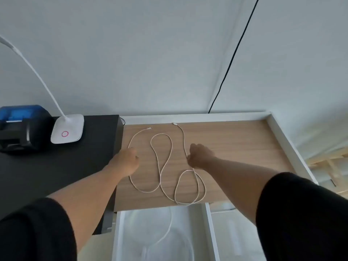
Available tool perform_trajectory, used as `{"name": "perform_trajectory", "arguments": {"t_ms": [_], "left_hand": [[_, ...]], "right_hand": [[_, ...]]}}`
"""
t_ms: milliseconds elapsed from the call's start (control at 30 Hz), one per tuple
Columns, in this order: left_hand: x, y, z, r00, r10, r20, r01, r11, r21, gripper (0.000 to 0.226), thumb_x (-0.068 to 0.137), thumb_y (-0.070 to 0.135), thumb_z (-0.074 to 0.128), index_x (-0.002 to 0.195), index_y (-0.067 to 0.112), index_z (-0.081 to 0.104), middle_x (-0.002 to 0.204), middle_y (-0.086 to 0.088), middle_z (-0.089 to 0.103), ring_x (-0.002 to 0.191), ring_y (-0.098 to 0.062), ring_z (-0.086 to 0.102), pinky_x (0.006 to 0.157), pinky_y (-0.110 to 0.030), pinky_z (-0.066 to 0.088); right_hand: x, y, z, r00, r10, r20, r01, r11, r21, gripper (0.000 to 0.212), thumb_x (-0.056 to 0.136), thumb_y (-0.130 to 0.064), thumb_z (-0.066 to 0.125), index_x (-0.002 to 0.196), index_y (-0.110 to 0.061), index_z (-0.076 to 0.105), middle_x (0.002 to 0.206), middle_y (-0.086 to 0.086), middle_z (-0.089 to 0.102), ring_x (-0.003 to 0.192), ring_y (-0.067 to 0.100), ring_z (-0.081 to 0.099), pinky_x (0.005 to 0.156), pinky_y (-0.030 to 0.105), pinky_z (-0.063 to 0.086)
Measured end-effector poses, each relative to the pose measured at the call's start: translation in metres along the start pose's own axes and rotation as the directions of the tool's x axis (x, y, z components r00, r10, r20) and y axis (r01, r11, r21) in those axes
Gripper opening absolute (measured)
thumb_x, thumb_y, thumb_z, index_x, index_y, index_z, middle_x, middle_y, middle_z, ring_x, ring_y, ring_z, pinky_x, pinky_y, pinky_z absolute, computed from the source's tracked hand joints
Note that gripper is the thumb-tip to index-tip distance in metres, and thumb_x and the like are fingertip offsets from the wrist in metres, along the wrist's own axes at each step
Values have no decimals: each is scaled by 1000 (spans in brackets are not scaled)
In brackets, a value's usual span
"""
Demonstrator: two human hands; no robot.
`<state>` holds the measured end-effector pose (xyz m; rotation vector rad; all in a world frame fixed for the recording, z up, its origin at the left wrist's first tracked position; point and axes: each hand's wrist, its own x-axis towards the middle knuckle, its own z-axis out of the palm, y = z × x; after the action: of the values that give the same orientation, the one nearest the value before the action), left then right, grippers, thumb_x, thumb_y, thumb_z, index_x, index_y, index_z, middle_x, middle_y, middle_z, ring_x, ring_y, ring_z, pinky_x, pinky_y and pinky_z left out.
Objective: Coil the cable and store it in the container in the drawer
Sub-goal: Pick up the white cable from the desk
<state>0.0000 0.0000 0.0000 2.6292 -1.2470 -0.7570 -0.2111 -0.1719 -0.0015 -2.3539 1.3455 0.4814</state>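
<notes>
1. Sleeves, black, fill both lower corners nearest the camera; bare forearms run from them up and inward to the desk point(235, 140).
2. Below the desk's near edge the drawer point(209, 223) stands open, with a clear container point(150, 232) in its left compartment; its contents are too blurred to tell.
3. On the wood top the white cable point(160, 166) lies loose in a wandering line: two long runs going away from the person, joined by loops near the front edge. Both plug ends lie at the far side, towards the wall.
4. Right hand point(200, 156) is curled into a loose fist at the cable's right run, fingers touching or just beside it; whether it pinches the cable I cannot tell.
5. Left hand point(126, 161) is also curled, covering the left run where it bends. Contact looks likely, a hold cannot be confirmed.
6. Judged from this, the coiling is not begun. The cable's long axis runs front to back between the hands, each hand nearest its own run, and the loops lie nearer the person than either fist, so gathering would draw the far ends back towards the drawer.
7. A lamp point(67, 131) and a blue device point(22, 125) sit well off to the left.
</notes>
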Motion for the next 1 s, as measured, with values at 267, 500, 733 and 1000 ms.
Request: {"name": "perform_trajectory", "arguments": {"t_ms": [267,500,733,1000], "left_hand": [[4,-6,45,982,-170,-87,167,985,-43,26,100,19,46,121,5,51,123,-17,56,101,-37,60,71,-41,48],[-1,-6,84,939,-276,-205,277,960,-24,26,99,9,49,123,-1,48,132,-23,50,117,-41,52,71,-46,43],[8,-4,91,847,-494,-194,434,855,-283,29,98,-6,42,127,-2,45,128,-29,55,108,-48,61,79,-52,51],[5,-8,72,840,-539,65,505,733,-456,28,101,9,50,124,-6,55,111,-25,66,89,-41,70,75,-44,61]], "right_hand": [[12,7,30,989,143,43,-147,980,131,35,91,-26,59,124,-13,60,127,10,68,118,33,66,82,35,49],[12,12,61,977,209,47,-214,948,237,34,94,-35,65,119,-11,67,123,11,72,117,34,68,90,36,53],[9,10,74,973,228,22,-226,939,260,29,100,-30,57,120,-12,64,123,11,70,117,35,67,94,39,53],[-10,4,63,979,201,-27,-179,920,349,24,103,-34,46,116,-15,52,117,12,69,112,37,64,100,45,47]]}}
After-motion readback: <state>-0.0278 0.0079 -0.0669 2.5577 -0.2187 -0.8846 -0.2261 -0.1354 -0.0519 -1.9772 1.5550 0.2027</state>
